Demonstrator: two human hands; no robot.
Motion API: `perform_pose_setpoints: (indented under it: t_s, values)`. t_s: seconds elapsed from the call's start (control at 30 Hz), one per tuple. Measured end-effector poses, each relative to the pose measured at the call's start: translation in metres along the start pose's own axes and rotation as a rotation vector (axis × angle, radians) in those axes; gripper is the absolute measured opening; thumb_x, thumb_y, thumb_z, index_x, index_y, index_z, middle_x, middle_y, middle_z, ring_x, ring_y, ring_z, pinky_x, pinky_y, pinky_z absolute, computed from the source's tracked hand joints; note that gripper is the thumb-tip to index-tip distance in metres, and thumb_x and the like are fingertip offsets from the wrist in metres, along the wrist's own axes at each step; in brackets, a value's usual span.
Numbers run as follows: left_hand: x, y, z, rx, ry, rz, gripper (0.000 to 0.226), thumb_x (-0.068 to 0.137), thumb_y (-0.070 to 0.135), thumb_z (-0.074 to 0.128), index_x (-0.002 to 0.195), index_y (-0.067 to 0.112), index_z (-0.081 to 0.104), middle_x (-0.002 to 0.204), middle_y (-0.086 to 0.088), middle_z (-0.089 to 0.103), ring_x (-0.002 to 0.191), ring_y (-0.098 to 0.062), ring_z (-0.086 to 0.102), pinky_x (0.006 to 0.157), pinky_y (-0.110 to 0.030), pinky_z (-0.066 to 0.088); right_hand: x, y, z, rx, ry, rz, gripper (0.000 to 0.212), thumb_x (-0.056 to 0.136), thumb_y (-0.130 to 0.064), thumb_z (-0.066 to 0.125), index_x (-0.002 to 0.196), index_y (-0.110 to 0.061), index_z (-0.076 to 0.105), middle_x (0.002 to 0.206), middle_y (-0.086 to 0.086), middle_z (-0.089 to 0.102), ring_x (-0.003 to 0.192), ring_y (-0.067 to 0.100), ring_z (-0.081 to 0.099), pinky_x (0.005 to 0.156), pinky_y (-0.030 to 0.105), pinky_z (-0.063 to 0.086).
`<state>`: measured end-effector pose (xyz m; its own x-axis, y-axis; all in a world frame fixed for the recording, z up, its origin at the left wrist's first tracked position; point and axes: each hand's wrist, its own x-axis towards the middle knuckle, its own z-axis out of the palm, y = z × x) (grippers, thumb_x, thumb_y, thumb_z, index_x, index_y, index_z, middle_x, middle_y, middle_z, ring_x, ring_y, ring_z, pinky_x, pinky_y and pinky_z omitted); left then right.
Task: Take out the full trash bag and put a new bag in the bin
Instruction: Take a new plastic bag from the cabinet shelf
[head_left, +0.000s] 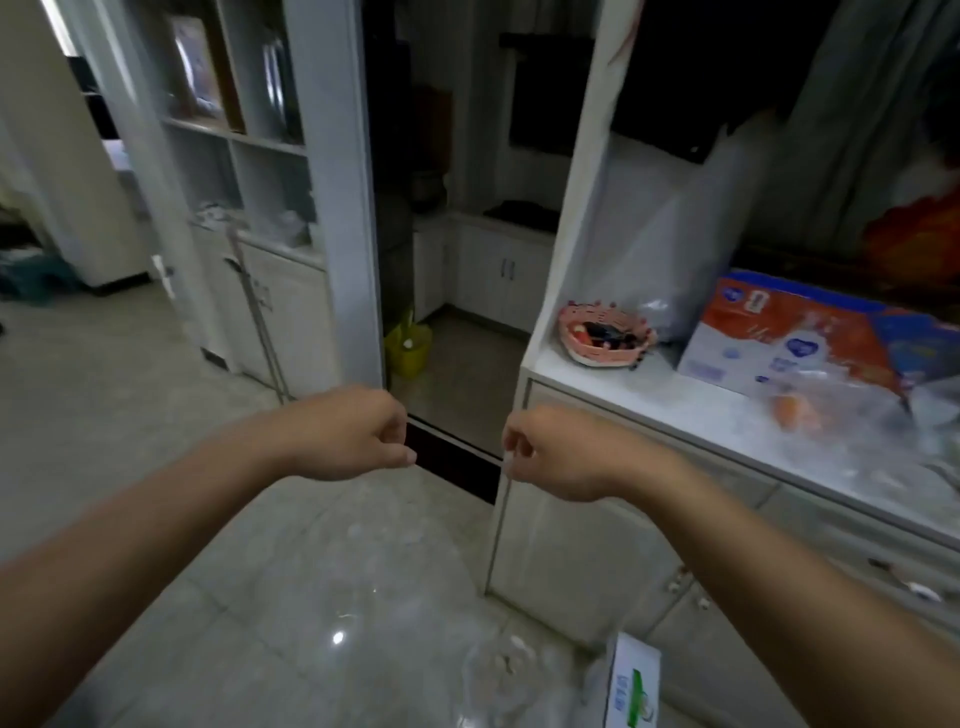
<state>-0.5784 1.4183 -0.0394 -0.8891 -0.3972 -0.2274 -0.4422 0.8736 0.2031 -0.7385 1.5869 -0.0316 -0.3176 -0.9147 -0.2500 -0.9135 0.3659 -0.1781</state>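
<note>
Both forearms are stretched forward over the pale tiled floor (156, 415), and between them a clear plastic bag (415, 597) is held spread out; it is so transparent that the tiles are seen through it, with only faint creases and a glint of light marking its surface. Its top edge is pinched by the left hand (358, 434), whose fingers are curled with thumb against forefinger, and by the right hand (550, 449), whose fingers are curled in the same way, the two hands being set apart at the same height. A white box with green print (631, 686) is seen low on the floor near the white cabinet (571, 561). On the cabinet's counter (649, 384) a pink basket (605, 335) holding small items is placed, with an orange and white package (789, 343) beside it and a tall translucent bag (691, 228) standing behind. Through the dark doorway a small yellow bag-lined container (408, 345) is seen on the floor (whether it is the bin cannot be told). White shelves (244, 135) are fitted left of the doorway.
</note>
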Motion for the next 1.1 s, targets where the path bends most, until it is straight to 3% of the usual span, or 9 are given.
perform_pose_setpoints:
  t_s: [0.1, 0.3, 0.5, 0.63, 0.83, 1.0, 1.1]
  values:
    - [-0.027, -0.055, -0.007, -0.034, 0.044, -0.062, 0.023, 0.09, 0.045, 0.059, 0.079, 0.025, 0.059, 0.082, 0.005, 0.063, 0.077, -0.013, 0.06, 0.074, -0.038, 0.052, 0.033, -0.052, 0.001, -0.014, -0.037, -0.057, 0.02, 0.095, -0.037, 0.055, 0.105, -0.021, 0.061, 0.099, 0.0, 0.065, 0.086, 0.018, 0.062, 0.079, 0.04, 0.055]
    - [-0.067, -0.138, -0.008, -0.109, 0.117, -0.173, 0.021, 0.091, 0.04, 0.06, 0.087, 0.02, 0.064, 0.082, 0.012, 0.057, 0.081, -0.012, 0.058, 0.065, -0.025, 0.041, 0.097, -0.134, -0.007, -0.054, -0.055, -0.188, 0.02, 0.094, -0.037, 0.056, 0.104, -0.022, 0.063, 0.099, -0.001, 0.065, 0.086, 0.017, 0.062, 0.081, 0.043, 0.056]
    - [-0.078, -0.209, -0.013, -0.229, 0.229, -0.279, 0.018, 0.09, 0.037, 0.062, 0.09, 0.02, 0.068, 0.087, 0.004, 0.064, 0.082, -0.012, 0.061, 0.075, -0.033, 0.05, 0.166, -0.187, -0.017, -0.085, -0.087, -0.313, 0.024, 0.095, -0.037, 0.056, 0.108, -0.021, 0.067, 0.103, -0.003, 0.066, 0.091, 0.015, 0.062, 0.078, 0.034, 0.055]
    - [-0.066, -0.256, -0.021, -0.229, 0.236, -0.344, 0.016, 0.09, 0.038, 0.063, 0.091, 0.023, 0.067, 0.091, 0.003, 0.067, 0.086, -0.014, 0.063, 0.079, -0.032, 0.051, 0.228, -0.203, -0.022, -0.124, -0.075, -0.367, 0.021, 0.093, -0.038, 0.057, 0.1, -0.021, 0.068, 0.098, -0.002, 0.067, 0.088, 0.016, 0.062, 0.075, 0.035, 0.054]
    - [-0.021, -0.329, -0.043, -0.236, 0.185, -0.444, 0.023, 0.09, 0.044, 0.061, 0.1, 0.024, 0.067, 0.081, 0.015, 0.059, 0.073, -0.001, 0.054, 0.065, -0.02, 0.042, 0.34, -0.22, -0.039, -0.142, -0.062, -0.422, 0.025, 0.088, -0.041, 0.058, 0.09, -0.018, 0.066, 0.09, 0.001, 0.069, 0.082, 0.02, 0.065, 0.074, 0.037, 0.057]
    - [0.022, -0.388, -0.076, -0.25, 0.221, -0.534, 0.028, 0.091, 0.047, 0.058, 0.105, 0.024, 0.066, 0.09, 0.01, 0.063, 0.084, -0.005, 0.058, 0.075, -0.024, 0.047, 0.43, -0.24, -0.068, -0.158, -0.073, -0.481, 0.027, 0.091, -0.043, 0.056, 0.1, -0.02, 0.067, 0.097, 0.0, 0.067, 0.086, 0.019, 0.064, 0.079, 0.039, 0.056]
    - [0.047, -0.426, -0.09, -0.286, 0.243, -0.563, 0.028, 0.092, 0.046, 0.058, 0.107, 0.023, 0.066, 0.091, 0.009, 0.063, 0.083, -0.006, 0.058, 0.074, -0.024, 0.046, 0.482, -0.254, -0.075, -0.147, -0.066, -0.496, 0.029, 0.089, -0.047, 0.057, 0.106, -0.024, 0.065, 0.104, -0.003, 0.065, 0.09, 0.018, 0.062, 0.082, 0.039, 0.055]
